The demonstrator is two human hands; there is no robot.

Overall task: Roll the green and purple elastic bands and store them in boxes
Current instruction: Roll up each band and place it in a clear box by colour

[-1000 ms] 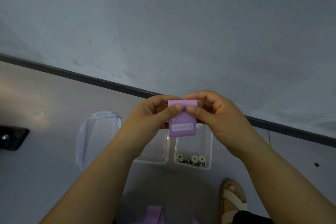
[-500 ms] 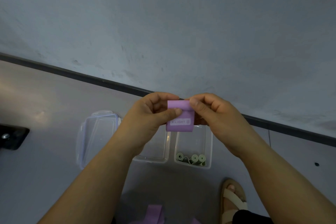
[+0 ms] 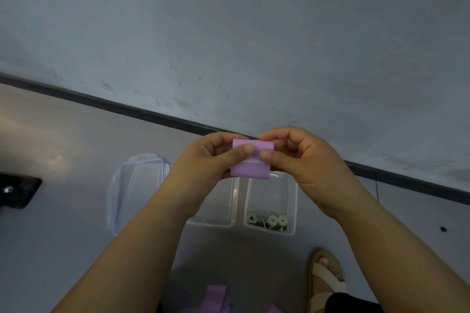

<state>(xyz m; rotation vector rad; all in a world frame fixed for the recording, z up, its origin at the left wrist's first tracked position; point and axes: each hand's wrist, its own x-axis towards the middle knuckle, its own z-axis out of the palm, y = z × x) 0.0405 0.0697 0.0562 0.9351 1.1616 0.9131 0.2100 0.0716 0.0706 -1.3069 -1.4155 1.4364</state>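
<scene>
I hold a purple elastic band [image 3: 250, 166] in the air above the boxes, partly rolled at its top edge. My left hand [image 3: 211, 157] pinches its left side with thumb and fingers. My right hand [image 3: 302, 160] pinches the roll's right end. A short flat tail hangs below the roll. Below on the floor, the right clear box [image 3: 292, 201] holds three rolled green bands [image 3: 268, 221] at its near end. The clear box to its left [image 3: 229, 211] looks empty, partly hidden by my left hand. More purple bands [image 3: 215, 298] lie at the bottom edge.
A clear lid with clips [image 3: 137, 185] lies left of the boxes on the grey floor. A dark object [image 3: 17, 192] sits at the far left. A sandalled foot [image 3: 326, 279] is at the lower right. A wall with a dark skirting strip [image 3: 127, 108] rises behind.
The roll at the band's top has grown and the hanging tail is shorter. The white label has turned almost out of sight. Both hands stay in about the same place.
</scene>
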